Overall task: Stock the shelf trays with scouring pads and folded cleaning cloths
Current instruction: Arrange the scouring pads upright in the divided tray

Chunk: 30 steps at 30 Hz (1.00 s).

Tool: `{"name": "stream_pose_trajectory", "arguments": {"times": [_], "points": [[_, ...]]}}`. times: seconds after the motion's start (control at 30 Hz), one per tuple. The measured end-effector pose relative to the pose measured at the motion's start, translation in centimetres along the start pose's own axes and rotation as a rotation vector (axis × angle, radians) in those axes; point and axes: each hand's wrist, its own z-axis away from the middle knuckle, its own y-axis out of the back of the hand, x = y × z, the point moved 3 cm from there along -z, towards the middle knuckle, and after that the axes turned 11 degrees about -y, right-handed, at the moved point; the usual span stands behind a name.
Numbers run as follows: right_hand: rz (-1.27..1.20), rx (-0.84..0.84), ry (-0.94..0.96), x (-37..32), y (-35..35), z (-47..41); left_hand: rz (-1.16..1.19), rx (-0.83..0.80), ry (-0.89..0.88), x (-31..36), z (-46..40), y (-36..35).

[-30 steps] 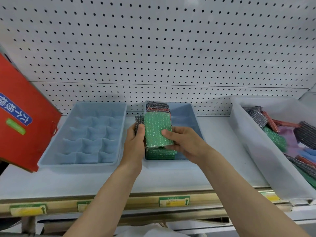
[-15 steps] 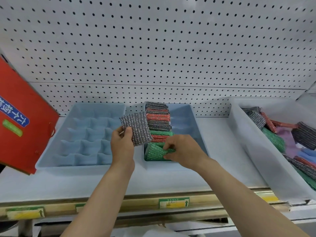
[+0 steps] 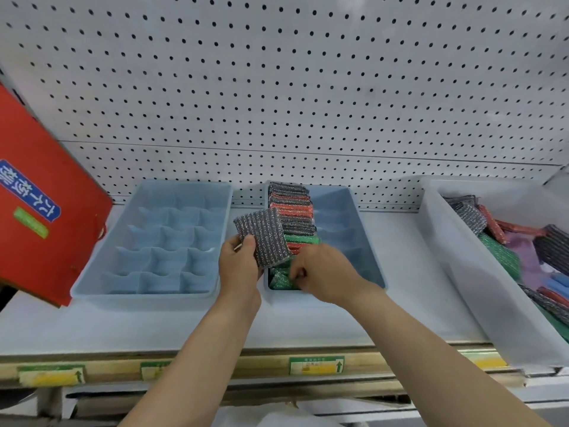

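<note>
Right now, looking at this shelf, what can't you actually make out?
- Head view: the print on the price labels is too small to read.
- The red box is cut off by the left edge.
- The white bin runs off the right edge.
- The right hand hides the near green pads; how its fingers grip them is unclear.
- The grey pad in the left hand covers part of the row behind.
</note>
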Motion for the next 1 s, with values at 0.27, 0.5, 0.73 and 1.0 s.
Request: {"name": "stream_pose_trajectory", "arguments": {"times": [0.27,0.5,0.73,1.0], "points": [[-0.080,0.012,-0.027,0.7,2.3,0.0,0.004,0.027,0.031,0.0,-0.3,0.7],[-0.125,-0.076,0.004,1.1,0.8,-0.6,-0.005,0.009,0.031,0.1,-0.1,0.1],[-0.162,-0.012,-0.016,1.3,-0.6,0.0,-0.046,0.027,0.004,0.0,-0.1,-0.1],[-1.343,-0.120,-0.315,2.6,2.2,-1.3,-0.120,-0.118,-0.209,2.4,0.6,-2.9]]}}
